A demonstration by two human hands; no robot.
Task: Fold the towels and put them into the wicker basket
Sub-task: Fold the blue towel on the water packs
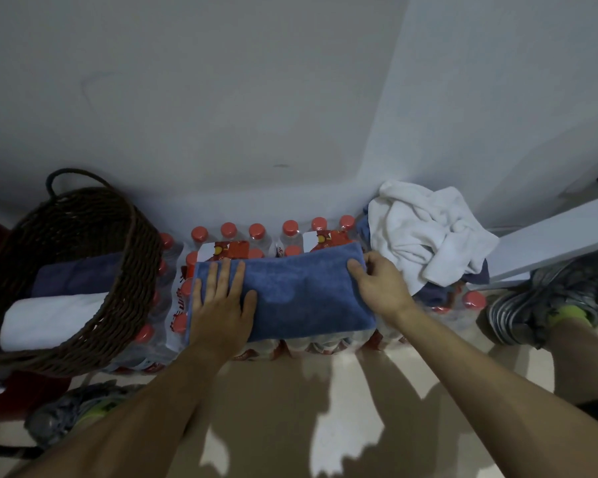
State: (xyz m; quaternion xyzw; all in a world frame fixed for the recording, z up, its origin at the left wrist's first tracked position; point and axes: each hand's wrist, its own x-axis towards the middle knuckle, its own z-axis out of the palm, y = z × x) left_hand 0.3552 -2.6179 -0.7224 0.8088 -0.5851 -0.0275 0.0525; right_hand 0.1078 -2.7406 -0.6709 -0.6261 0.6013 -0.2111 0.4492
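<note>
Fingers (227,276) of the left hand (221,305) lie straight and slightly spread, pressed flat on the left end of the folded blue towel (301,291). The right hand (380,288) rests at the towel's right end, its fingers (356,269) curled over the edge and its thumb at the far corner, pinching the cloth. The blue towel lies across shrink-wrapped packs of water bottles (256,236) with red caps, which serve as the surface; these packs stand on a pale floor (290,408) against a white wall (221,98). A heap of unfolded white towels (425,232) sits on the packs just beside the right hand, with a darker blue cloth partly showing beneath it. A dark wicker basket (128,294) with a loop handle stands at the left, tilted, touching the packs. Inside it lie a folded white towel (49,319) at the near side and a folded blue-grey towel (73,276) behind it, the two touching. A white board (549,236) runs along the right side. One grey shoe (549,298) with a yellow-green sock shows at the right, another shoe (73,412) at lower left.
</note>
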